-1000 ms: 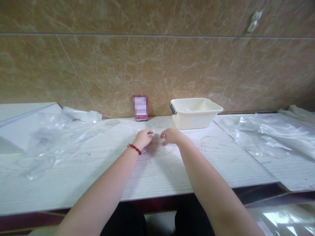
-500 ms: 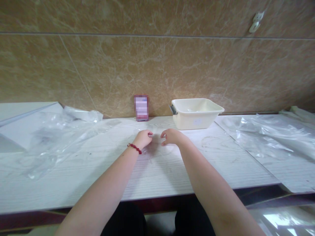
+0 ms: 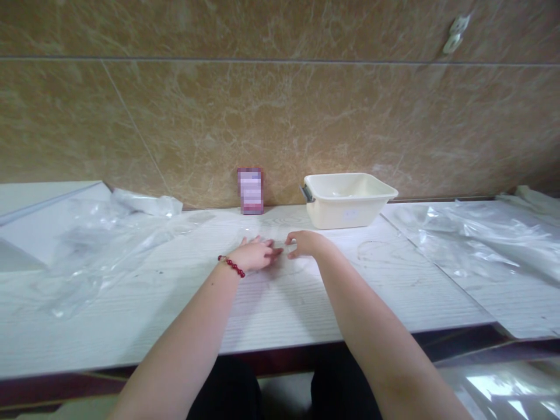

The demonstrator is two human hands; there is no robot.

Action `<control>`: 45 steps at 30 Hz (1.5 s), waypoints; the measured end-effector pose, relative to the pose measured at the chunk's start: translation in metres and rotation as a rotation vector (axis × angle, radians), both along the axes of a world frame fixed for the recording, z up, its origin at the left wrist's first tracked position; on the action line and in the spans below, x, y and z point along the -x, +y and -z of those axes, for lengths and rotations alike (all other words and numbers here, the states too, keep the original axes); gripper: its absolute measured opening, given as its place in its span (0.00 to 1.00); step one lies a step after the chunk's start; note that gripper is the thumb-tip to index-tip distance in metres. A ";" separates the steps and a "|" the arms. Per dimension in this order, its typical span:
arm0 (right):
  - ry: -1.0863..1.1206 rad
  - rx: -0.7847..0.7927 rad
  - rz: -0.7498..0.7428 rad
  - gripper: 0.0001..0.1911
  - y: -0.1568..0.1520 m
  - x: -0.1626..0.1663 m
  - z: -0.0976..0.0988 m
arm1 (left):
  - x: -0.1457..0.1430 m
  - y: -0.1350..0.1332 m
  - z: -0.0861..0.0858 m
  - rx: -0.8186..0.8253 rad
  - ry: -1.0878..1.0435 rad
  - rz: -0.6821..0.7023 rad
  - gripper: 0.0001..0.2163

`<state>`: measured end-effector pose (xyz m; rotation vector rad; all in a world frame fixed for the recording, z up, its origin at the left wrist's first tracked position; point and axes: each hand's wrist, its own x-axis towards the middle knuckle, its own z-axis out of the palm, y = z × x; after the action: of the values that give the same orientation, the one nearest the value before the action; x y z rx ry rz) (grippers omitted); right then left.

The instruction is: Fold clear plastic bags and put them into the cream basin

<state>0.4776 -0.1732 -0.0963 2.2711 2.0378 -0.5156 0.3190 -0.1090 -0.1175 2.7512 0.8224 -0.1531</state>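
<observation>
A thin clear plastic film [image 3: 284, 269] lies flat on the white table [image 3: 306, 303], barely visible. My left hand [image 3: 256, 255], with a red bead bracelet on its wrist, rests flat on the film with its fingers stretched out toward the right. My right hand [image 3: 304, 243] sits just beside it with curled fingers, pinching the film's far edge. The fingertips of the two hands almost touch.
A cream plastic tub [image 3: 350, 200] stands against the marble wall at the back right, with a small purple box [image 3: 250, 191] to its left. Crumpled clear plastic sheets lie at the left [image 3: 109, 233] and at the right [image 3: 476, 239]. The table's front edge [image 3: 280, 356] is near my body.
My left hand has gone from a curled pinch to lying flat, and has slid slightly toward me and to the right. My right hand has barely moved.
</observation>
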 end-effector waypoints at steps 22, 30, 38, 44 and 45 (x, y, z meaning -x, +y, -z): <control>0.012 0.092 -0.028 0.34 -0.004 -0.007 0.000 | 0.012 0.008 -0.006 0.058 -0.076 -0.063 0.12; 0.029 0.117 -0.029 0.33 -0.006 -0.004 -0.001 | 0.006 0.004 -0.011 0.010 -0.406 0.036 0.15; 0.069 0.104 -0.024 0.32 -0.007 -0.005 0.002 | 0.013 0.008 -0.033 -0.027 -0.452 0.064 0.14; 0.132 0.086 -0.009 0.34 -0.015 -0.007 0.002 | 0.041 0.029 -0.014 -0.045 -0.415 0.078 0.12; 0.127 0.074 -0.017 0.34 -0.016 -0.008 0.002 | 0.046 0.032 -0.010 -0.043 -0.427 0.082 0.12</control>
<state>0.4854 -0.1889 -0.0980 2.2309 2.0533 -0.7398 0.2728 -0.0772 -0.1073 2.7076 0.6008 0.4267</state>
